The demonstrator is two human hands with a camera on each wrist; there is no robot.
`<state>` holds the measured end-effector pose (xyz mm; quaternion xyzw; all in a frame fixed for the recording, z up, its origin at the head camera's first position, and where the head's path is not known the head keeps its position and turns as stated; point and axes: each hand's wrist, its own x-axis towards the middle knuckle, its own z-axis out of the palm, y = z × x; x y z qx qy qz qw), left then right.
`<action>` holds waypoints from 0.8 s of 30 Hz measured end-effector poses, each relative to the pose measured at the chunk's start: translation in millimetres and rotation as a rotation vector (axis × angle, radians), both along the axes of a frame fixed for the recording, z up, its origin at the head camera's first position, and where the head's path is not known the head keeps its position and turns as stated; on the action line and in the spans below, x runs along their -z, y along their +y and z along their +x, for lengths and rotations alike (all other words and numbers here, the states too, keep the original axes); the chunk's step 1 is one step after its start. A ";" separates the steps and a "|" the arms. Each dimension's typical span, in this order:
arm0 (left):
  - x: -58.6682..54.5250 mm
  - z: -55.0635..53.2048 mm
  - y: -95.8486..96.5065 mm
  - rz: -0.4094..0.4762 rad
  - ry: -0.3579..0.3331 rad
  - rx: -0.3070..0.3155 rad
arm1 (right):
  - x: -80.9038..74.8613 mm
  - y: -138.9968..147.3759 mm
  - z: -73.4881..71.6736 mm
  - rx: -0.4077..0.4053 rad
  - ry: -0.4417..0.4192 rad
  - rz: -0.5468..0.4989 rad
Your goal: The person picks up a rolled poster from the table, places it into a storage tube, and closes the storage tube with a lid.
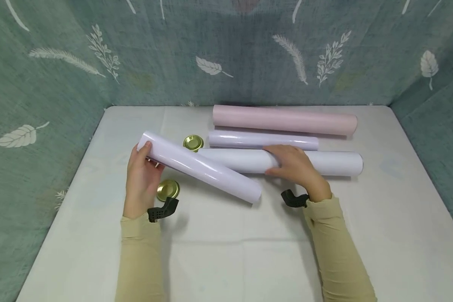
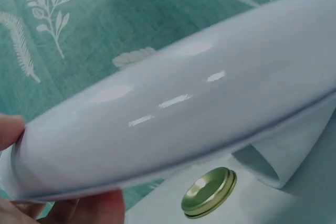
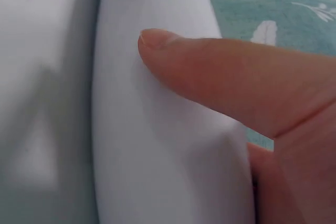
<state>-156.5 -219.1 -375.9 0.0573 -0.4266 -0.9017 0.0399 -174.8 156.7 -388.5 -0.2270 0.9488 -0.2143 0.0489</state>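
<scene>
In the head view my left hand point(image 1: 141, 180) grips the left end of a glossy pale lavender roll point(image 1: 201, 168), thumb on top and fingers beneath. The roll slants down to the right and overlaps the end of a matte white roll point(image 1: 336, 163). In the left wrist view the glossy roll point(image 2: 173, 98) fills much of the picture. My right hand point(image 1: 296, 165) holds the middle of the white roll, its thumb on the near side and fingers over the far side. The right wrist view shows that thumb point(image 3: 205, 66) lying along the white surface point(image 3: 152, 145).
Behind the white roll lie a shorter glossy lavender roll point(image 1: 264, 139) and a pink roll point(image 1: 285, 120), nearly parallel. One gold round lid point(image 1: 193, 143) sits by the white roll's left end, another point(image 1: 168, 190) beside my left wrist. Leaf-patterned green cloth point(image 1: 245, 50) surrounds the white table point(image 1: 226, 264).
</scene>
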 end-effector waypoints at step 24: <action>13.5 -10.0 7.1 0.177 -0.074 0.029 | 0.1 -17.4 3.3 0.100 0.037 0.206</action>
